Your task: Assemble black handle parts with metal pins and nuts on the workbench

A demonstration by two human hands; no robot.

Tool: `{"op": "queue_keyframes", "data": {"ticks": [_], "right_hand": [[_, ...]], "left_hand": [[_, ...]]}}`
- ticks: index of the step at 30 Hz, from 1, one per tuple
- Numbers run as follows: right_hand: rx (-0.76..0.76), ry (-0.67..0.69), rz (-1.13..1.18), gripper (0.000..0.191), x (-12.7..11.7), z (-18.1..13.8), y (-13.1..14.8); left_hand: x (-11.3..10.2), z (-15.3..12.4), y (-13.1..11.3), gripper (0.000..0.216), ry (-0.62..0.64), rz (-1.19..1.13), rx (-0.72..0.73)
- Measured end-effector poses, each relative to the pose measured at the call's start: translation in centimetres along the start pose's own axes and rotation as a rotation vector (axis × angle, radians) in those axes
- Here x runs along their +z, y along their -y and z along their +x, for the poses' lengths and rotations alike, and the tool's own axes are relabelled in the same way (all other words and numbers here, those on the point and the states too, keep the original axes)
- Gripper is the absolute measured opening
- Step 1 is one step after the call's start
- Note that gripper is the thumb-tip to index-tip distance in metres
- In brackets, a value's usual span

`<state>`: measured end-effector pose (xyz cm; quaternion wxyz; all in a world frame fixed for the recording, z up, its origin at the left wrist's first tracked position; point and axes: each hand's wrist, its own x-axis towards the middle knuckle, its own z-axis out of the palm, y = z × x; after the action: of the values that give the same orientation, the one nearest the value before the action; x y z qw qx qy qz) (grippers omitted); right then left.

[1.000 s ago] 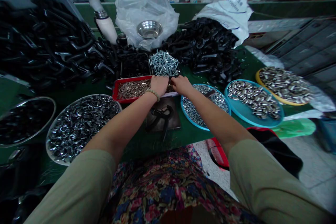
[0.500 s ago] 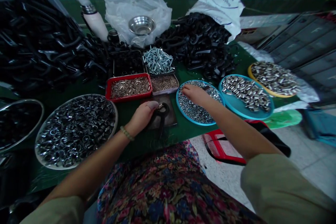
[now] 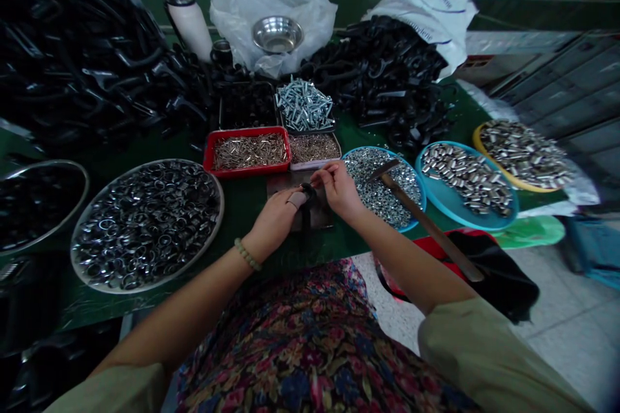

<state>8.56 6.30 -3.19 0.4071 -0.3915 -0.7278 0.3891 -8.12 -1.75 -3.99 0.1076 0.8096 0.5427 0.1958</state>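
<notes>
Over a dark metal plate (image 3: 322, 218) on the table, my left hand (image 3: 274, 218) grips a black part with a ring-shaped end (image 3: 307, 192) and a straight shank pointing toward me. A covering shows on one of its fingers. My right hand (image 3: 345, 192) has come to the right side of that ring end, thumb and fingertips drawn together in a pinch. Whatever sits between those fingertips is too small to make out. Beside the right hand is a blue tray (image 3: 423, 197) of small shiny metal pieces, with a hammer (image 3: 431, 226) lying across it.
Behind the plate stand a red tray (image 3: 208, 158) of thin pins and a box of bolts (image 3: 305, 105). A round tray (image 3: 220, 206) of black rings is on the left. Metal sleeves fill a second blue tray (image 3: 438, 214) and a yellow one (image 3: 513, 179). Black parts (image 3: 387, 77) are heaped behind.
My right hand has moved left from the tray of small metal pieces to the black part in my left hand. The hammer handle shows now. The view has shifted slightly.
</notes>
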Motion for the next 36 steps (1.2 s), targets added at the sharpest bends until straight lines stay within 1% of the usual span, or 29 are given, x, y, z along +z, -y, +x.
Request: {"op": "queue_keyframes", "data": {"ticks": [7, 13, 15, 18, 25, 33, 36], "right_hand": [[0.004, 0.013, -0.016, 0.023, 0.6, 0.3, -0.5], [-0.020, 0.012, -0.119, 0.016, 1.0, 0.0, -0.1], [-0.025, -0.007, -0.125, 0.015, 1.0, 0.0, -0.2], [-0.017, -0.028, -0.114, 0.014, 1.0, 0.1, -0.4], [0.000, -0.032, -0.114, 0.014, 1.0, 0.1, -0.6], [0.036, -0.012, -0.260, 0.014, 1.5, 0.6, 0.2], [0.066, -0.009, -0.240, 0.015, 1.8, 1.1, 0.3]], "left_hand": [[0.0, 0.1, 0.1, 0.031, 0.011, -0.001, 0.003], [0.0, 0.2, 0.1, 0.030, 0.009, -0.001, 0.010], [0.0, 0.2, 0.1, 0.029, 0.010, 0.003, 0.010], [0.1, 0.2, 0.1, 0.029, 0.008, 0.008, 0.012], [0.3, 0.2, 0.2, 0.030, -0.002, -0.010, 0.010], [0.1, 0.2, 0.2, 0.029, 0.008, -0.014, -0.005], [0.0, 0.2, 0.2, 0.032, 0.006, -0.033, -0.021]]}}
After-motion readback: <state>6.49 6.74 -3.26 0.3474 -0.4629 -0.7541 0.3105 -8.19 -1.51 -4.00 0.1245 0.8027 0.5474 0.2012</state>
